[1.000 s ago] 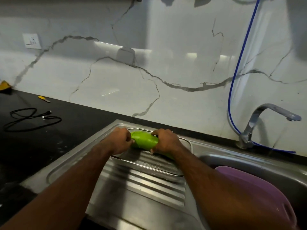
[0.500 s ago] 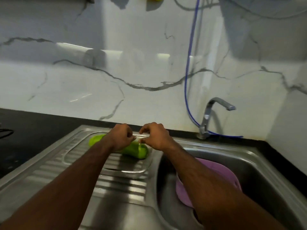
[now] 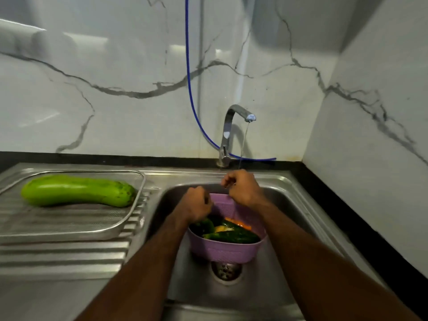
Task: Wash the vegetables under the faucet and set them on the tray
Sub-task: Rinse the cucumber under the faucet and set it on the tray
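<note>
Landmark: the sink (image 3: 289, 205). Your left hand (image 3: 196, 205) is down in the purple basket (image 3: 227, 250), which sits in the sink over the drain (image 3: 225, 271). Its fingers curl down among the vegetables (image 3: 231, 235), but what they grip is hidden, so I cannot tell. Your right hand (image 3: 243, 187) hovers above the basket's far rim, fingers loosely curled, seemingly holding nothing; fingertips are too blurred to be sure. The faucet (image 3: 234, 126) at the back of the sink runs a thin stream, landing near your right hand.

One green gourd (image 3: 76, 189) already lies on the tray (image 3: 129, 218), left of the sink on the drainboard.

Risks, as I judge them:
- The basket looks tilted toward you; a hard pull on one vegetable could tip it and spill the rest into the sink.
- Wet skins are slick, so a loose grip could drop a piece by the drain.
- The stream is weak, so a quick pass may leave dirt.
- The gourd lies near the tray's sink-side edge; setting the next piece carelessly could nudge it.
</note>
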